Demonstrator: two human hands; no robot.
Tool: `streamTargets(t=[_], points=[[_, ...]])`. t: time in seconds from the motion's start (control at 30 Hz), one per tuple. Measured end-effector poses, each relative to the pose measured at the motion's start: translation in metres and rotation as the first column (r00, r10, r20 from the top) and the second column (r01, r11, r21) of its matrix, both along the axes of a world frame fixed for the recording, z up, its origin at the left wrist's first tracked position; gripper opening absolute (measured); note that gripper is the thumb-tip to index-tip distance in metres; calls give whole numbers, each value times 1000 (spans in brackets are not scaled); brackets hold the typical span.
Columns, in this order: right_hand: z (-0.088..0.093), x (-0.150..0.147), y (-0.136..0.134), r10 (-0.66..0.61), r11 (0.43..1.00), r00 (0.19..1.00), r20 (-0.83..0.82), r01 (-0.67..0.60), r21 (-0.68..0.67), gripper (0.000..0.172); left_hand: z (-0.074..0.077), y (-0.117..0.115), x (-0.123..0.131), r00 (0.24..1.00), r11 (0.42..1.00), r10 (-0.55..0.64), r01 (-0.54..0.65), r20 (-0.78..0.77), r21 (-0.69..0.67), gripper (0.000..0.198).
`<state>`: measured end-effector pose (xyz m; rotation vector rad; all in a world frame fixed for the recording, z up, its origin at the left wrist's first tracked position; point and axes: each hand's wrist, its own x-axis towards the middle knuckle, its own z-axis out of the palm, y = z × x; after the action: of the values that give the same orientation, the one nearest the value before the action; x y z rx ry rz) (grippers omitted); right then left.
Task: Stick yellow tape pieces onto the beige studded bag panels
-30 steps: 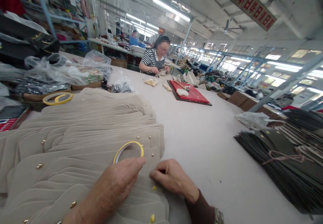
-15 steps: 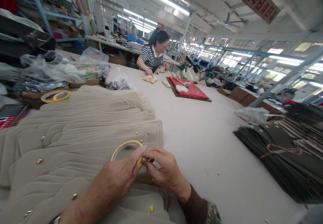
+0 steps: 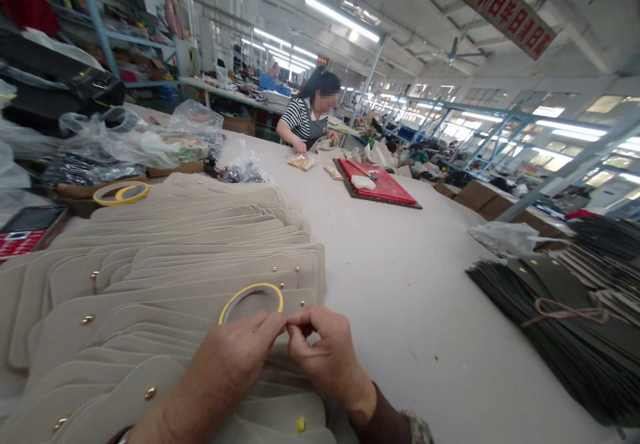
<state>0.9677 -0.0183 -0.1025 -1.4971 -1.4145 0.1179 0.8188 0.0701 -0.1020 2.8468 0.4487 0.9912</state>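
A thin, round yellow tape roll [image 3: 257, 287] sits in the grasp of the left hand [image 3: 240, 351], above smooth, round-cornered beige panels [image 3: 170, 297]. At its four o'clock, the right hand [image 3: 324, 347] pinches thumb to forefinger, anything between hidden. Their stepped edge gives onto bare, matte tabletop [image 3: 390, 277] toward three o'clock.

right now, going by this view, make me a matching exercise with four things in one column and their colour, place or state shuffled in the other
1. nearer tape roll
2. tied bundle
3. red pad
4. overlapping flat pieces

A. beige, some with gold-coloured studs
B. in the left hand, with a yellow edge
C. dark, at the right of the picture
D. has a white lump on it

Right pairs: 1-B, 2-C, 3-D, 4-A.
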Motion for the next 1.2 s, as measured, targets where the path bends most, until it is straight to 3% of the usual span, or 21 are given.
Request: streamTargets(t=[0.07,0.13,0.2,0.27,0.4,0.53,0.67,0.77,0.87,0.97,1.03,1.2], points=[[-1,1,1,-41,987,965,-259,-2,-163,10,2,-5,1,1000,1000,-17,17,0,26,28],[-3,8,4,-108,958,858,-503,-45,-282,11,2,-9,2,999,998,-44,43,17,35,27],[-5,21,7,-166,936,747,-644,-86,-340,16,2,-12,2,999,999,-40,40,6,29,24],[-8,36,7,-195,927,699,-688,-98,-362,23,2,-12,2,994,1000,16,-15,-104,11,22],[-16,53,4,-187,915,721,-667,-119,-385,32,4,-7,5,874,982,125,-175,-469,-65,26],[-24,49,5,-159,911,815,-557,-96,-401,28,7,-6,12,789,972,105,-211,-606,-106,24],[-26,44,10,-146,909,928,-343,-11,-416,21,10,-6,15,766,973,83,-201,-637,-116,25],[-23,42,12,-136,909,963,-232,28,-416,19,11,-4,15,772,972,74,-196,-631,-127,24],[-24,43,13,-149,893,940,-307,-5,-449,20,10,-3,16,775,971,75,-200,-627,-131,23],[-27,46,11,-179,866,859,-480,-93,-490,24,8,-3,16,768,969,83,-212,-636,-130,23],[-30,47,9,-183,865,851,-491,-98,-492,25,8,-3,17,771,968,84,-214,-631,-133,23],[-29,42,9,-118,914,976,-181,35,-404,17,6,-3,15,790,967,82,-210,-607,-142,21]])
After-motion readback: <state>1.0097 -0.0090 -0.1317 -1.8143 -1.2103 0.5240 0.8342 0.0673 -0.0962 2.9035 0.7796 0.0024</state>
